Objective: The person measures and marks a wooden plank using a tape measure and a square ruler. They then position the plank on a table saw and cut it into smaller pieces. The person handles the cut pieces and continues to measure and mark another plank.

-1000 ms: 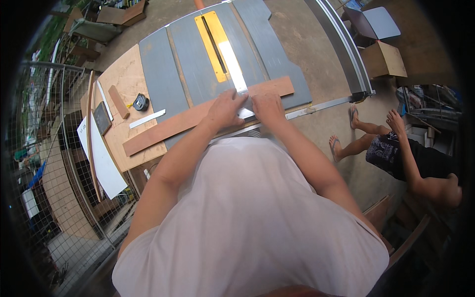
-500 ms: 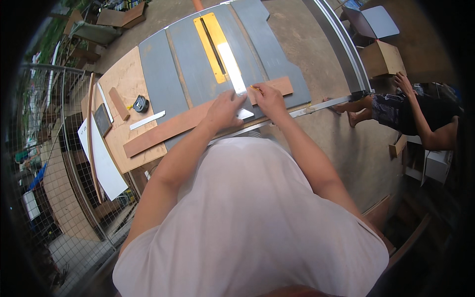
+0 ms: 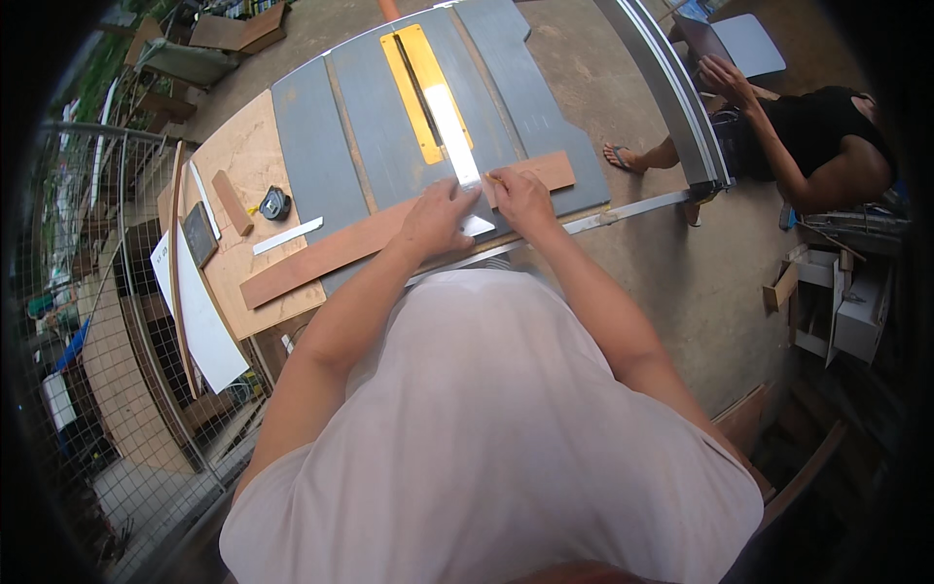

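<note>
A long reddish-brown board (image 3: 326, 258) lies slantwise across the near side of a grey table saw top (image 3: 316, 127). Across the board rests a silver try square (image 3: 449, 131), its blade reaching over the saw's yellow insert plate (image 3: 401, 60). My left hand (image 3: 438, 216) is closed on the square near its corner, pressing it to the board. Close beside the blade, my right hand (image 3: 525, 204) pinches a pencil (image 3: 495, 179) at the board's surface. Its fingers hide most of the pencil, and its tip cannot be made out.
On the plywood side table (image 3: 268, 161) lie a tape measure (image 3: 275, 202), a small wood block (image 3: 233, 202), a white strip (image 3: 288, 236) and a dark flat rectangular thing (image 3: 200, 234). A metal rail (image 3: 671, 88) runs along the right. Beyond it stands another person (image 3: 827, 146).
My right hand and the pencil have shifted slightly left, toward the square's blade. The other person has stepped closer to the rail, and the wooden box beside them no longer shows.
</note>
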`<state>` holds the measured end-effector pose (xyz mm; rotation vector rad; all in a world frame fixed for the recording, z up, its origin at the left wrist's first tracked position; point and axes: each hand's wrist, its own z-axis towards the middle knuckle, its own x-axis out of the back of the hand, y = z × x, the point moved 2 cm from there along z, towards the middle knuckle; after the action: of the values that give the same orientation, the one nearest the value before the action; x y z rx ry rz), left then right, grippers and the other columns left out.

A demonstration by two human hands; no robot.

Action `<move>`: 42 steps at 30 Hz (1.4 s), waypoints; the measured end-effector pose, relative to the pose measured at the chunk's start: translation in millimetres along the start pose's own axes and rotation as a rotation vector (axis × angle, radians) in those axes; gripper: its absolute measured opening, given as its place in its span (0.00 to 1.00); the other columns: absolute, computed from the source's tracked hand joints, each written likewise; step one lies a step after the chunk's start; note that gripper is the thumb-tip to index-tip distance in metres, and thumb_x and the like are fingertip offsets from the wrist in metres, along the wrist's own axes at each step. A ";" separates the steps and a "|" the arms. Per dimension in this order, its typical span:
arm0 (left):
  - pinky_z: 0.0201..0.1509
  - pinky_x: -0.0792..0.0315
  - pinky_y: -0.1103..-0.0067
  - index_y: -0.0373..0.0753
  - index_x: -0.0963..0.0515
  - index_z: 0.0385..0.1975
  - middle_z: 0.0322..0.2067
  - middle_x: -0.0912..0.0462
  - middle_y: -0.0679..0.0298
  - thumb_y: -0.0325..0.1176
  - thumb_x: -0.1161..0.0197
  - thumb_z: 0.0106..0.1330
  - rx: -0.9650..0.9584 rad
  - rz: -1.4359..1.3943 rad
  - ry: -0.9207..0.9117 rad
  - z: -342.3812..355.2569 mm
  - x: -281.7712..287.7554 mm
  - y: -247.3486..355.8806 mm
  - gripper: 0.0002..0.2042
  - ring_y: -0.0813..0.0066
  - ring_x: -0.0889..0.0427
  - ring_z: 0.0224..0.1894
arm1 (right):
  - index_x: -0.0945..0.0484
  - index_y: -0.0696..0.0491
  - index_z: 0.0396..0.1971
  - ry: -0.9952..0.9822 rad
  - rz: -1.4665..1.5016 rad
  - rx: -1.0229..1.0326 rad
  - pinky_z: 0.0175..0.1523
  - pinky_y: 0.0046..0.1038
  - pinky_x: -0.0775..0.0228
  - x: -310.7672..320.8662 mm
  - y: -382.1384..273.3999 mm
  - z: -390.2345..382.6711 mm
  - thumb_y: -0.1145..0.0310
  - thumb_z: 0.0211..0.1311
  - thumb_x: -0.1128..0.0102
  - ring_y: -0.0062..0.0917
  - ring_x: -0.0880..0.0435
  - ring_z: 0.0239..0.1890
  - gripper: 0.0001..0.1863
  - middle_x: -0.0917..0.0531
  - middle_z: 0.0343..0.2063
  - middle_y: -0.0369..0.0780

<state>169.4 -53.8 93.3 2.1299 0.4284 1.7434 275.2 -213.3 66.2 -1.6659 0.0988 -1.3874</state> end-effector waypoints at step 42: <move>0.67 0.33 0.61 0.45 0.31 0.65 0.61 0.31 0.45 0.38 0.24 0.41 -0.004 -0.041 -0.011 -3.0 2.0 -3.8 0.43 0.45 0.31 0.62 | 0.17 0.54 0.44 -0.066 0.041 -0.020 0.50 0.46 0.26 -0.7 -7.9 3.0 0.63 0.66 0.45 0.49 0.18 0.44 0.14 0.15 0.37 0.53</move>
<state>166.8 -49.2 93.9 2.1124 0.4620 1.7080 273.7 -206.7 71.3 -1.7150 0.1084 -1.3031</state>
